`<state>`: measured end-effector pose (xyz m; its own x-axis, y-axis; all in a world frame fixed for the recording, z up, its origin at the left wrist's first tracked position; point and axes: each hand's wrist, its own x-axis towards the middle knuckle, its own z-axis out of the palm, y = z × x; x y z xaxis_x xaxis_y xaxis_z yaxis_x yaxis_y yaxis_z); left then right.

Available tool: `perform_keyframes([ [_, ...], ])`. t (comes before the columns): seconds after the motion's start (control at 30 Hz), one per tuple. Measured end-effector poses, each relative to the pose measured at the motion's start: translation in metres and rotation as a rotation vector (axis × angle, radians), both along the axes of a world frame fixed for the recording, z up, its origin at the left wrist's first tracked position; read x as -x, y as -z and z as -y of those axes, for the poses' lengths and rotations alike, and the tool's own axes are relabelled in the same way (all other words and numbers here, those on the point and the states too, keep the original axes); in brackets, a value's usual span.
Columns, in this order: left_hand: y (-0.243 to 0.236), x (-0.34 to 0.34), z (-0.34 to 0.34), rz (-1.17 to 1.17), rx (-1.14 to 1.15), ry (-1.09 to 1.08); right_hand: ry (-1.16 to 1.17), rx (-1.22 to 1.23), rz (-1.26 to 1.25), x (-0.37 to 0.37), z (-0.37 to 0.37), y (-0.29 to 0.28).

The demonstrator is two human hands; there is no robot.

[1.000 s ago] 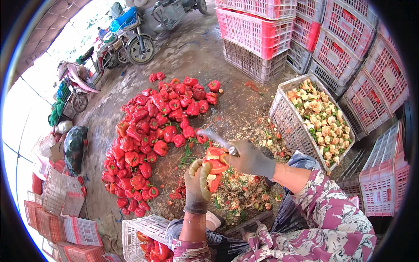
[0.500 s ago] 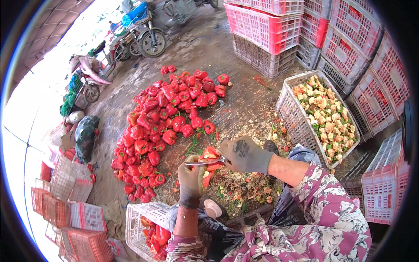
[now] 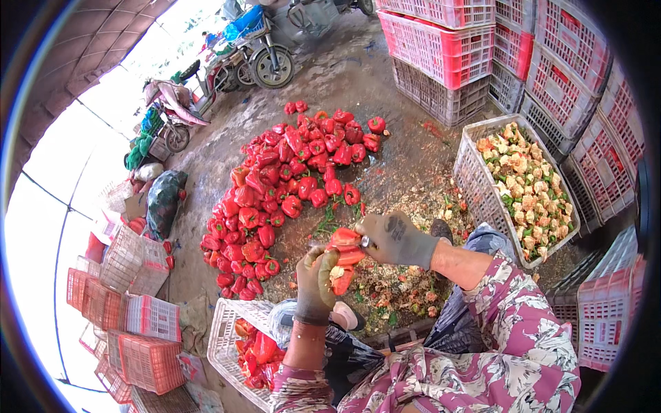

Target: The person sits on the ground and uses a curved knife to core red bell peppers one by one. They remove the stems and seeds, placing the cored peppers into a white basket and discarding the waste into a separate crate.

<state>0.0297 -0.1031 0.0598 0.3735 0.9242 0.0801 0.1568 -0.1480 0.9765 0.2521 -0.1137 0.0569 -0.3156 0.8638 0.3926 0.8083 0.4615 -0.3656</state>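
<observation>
A cut-open red bell pepper (image 3: 349,257) is held up between my two gloved hands, with a pale seed core (image 3: 336,272) showing at its lower side. My left hand (image 3: 317,282) is closed on the pepper's left side, thumb and fingers bent. My right hand (image 3: 401,239) is closed round a small metal knife (image 3: 365,241); its blade is mostly hidden by the pepper. Beyond my hands lies a big heap of whole red bell peppers (image 3: 282,186) on the floor. By my left forearm stands a white crate (image 3: 222,337) with cut red peppers (image 3: 261,351) in it.
To the right, a crate (image 3: 471,180) is full of pale pepper cores (image 3: 527,189). Stacked plastic crates (image 3: 441,51) rise at the far right, more crates (image 3: 148,351) at the left. Seeds and scraps (image 3: 399,292) litter the floor near my feet. Parked motorbikes (image 3: 268,65) stand far off.
The knife blade, earlier reaching across to my left hand, is now mostly behind the pepper. The pale core now shows beside my left fingers. The whole view has shifted, moving the scene rightward.
</observation>
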Motion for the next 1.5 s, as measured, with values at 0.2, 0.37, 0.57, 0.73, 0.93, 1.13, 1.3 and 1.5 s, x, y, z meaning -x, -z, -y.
perform_keyframes([
  [0.2,-0.023,-0.025,0.017,0.245,0.368,-0.038,0.100,0.044,-0.539,-0.027,-0.010,0.019],
  [0.37,-0.045,0.040,0.012,-0.138,0.126,-0.265,0.289,0.003,-0.383,-0.049,-0.015,0.019],
  [0.57,-0.063,0.207,0.040,-1.031,0.028,-0.544,0.465,-0.099,-0.215,-0.099,-0.006,0.086],
  [0.73,-0.058,0.276,0.108,-1.055,0.231,-0.697,0.456,0.233,0.076,-0.088,-0.005,0.081],
  [0.93,-0.049,0.214,0.049,0.584,0.344,-0.600,0.429,0.028,-0.266,-0.061,-0.009,0.046],
  [1.13,0.003,0.090,-0.036,0.840,0.491,-0.281,0.139,0.228,-0.808,-0.021,-0.019,0.023],
  [1.3,0.030,-0.013,-0.059,0.571,0.225,-0.088,0.081,0.412,-0.901,-0.009,-0.023,0.005],
  [1.5,0.052,-0.059,-0.077,0.612,0.495,0.020,0.167,0.500,-0.859,0.008,-0.036,0.049],
])
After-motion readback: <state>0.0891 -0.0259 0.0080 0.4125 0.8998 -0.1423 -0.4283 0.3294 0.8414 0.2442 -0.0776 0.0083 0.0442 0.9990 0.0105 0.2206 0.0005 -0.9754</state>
